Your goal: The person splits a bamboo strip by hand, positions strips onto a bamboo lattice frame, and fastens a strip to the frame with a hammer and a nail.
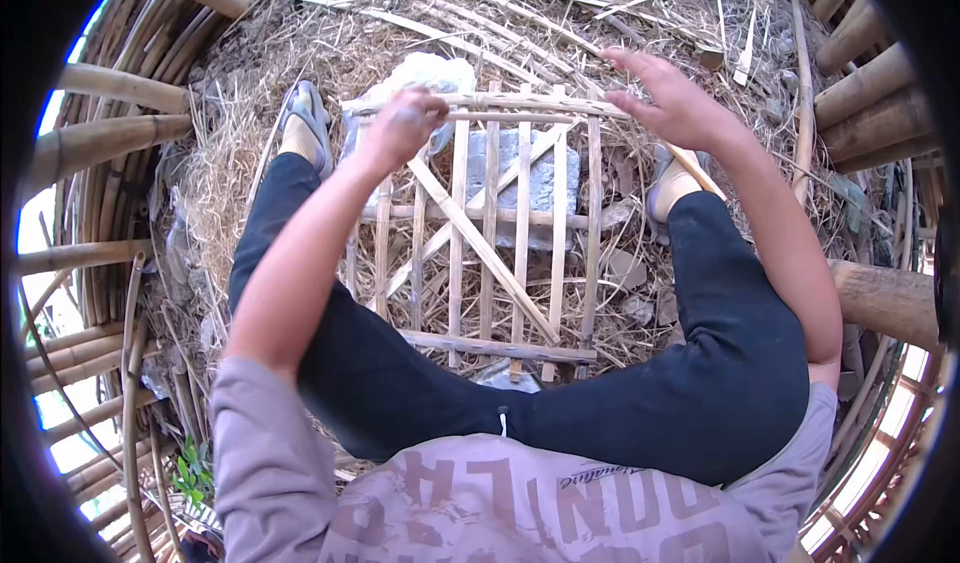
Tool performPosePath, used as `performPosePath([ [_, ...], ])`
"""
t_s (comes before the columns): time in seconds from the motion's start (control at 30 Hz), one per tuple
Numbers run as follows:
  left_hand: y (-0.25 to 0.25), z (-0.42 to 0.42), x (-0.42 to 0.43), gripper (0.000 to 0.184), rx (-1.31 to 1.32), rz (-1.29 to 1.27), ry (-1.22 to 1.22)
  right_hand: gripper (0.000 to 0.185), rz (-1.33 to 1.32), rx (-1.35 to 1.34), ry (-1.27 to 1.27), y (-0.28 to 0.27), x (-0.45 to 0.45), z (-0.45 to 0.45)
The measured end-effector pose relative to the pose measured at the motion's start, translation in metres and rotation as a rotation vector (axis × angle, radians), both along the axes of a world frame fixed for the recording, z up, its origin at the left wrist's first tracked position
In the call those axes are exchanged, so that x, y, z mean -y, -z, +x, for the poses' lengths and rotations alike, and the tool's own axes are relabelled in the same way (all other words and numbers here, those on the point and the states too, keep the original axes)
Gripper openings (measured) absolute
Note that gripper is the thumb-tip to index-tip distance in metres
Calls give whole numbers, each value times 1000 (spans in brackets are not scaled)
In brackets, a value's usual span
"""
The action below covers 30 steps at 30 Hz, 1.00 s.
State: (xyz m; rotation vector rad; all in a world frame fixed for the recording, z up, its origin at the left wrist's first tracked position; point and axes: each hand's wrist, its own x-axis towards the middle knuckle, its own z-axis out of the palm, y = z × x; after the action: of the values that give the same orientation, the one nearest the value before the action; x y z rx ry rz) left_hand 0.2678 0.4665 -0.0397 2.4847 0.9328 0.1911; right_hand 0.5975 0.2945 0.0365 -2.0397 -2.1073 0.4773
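Observation:
A lattice frame of bamboo strips (487, 263) lies between the person's legs, with crossed diagonal strips over its uprights. My left hand (405, 128) is over the frame's far left corner, its fingers closed on the end of a short, thin bamboo strip (510, 118) that points right along the far crossbar. Beyond the frame's far right corner my right hand (660, 98) is raised, fingers apart, with nothing in it. Under the lattice sits a grey block (540, 173). A whitish plastic bag (440, 73) lies just behind my left hand.
Straw and loose bamboo strips (500, 38) cover the ground at the far side. Bamboo poles (120, 85) stand along the left, and more poles (870, 93) line the right. A thick pole (885, 298) lies beside the right knee. Both feet flank the frame.

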Motion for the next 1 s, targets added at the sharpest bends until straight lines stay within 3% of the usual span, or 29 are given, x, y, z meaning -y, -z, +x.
performPosePath([
  [0.1,55,-11,-3,16,71,40,-40,64,-169,-34,-12,-5,-2,-3],
  [0.2,76,-14,7,18,17,-13,-104,64,-279,-42,-68,4,-3,-11],
  [0.4,75,-2,19,19,-163,95,-21,62,-369,-46,-91,4,-5,-17],
  [0.7,83,-7,24,19,-164,218,78,56,-463,-17,-120,18,-8,-11],
  [0.77,84,-2,27,27,-217,233,90,56,-495,-19,-95,16,-8,-12],
  [0.83,83,1,29,25,-292,142,66,52,-480,-36,-89,23,-7,-9],
  [1.0,80,6,35,37,-178,118,75,50,-521,-30,-81,25,-8,-9],
])
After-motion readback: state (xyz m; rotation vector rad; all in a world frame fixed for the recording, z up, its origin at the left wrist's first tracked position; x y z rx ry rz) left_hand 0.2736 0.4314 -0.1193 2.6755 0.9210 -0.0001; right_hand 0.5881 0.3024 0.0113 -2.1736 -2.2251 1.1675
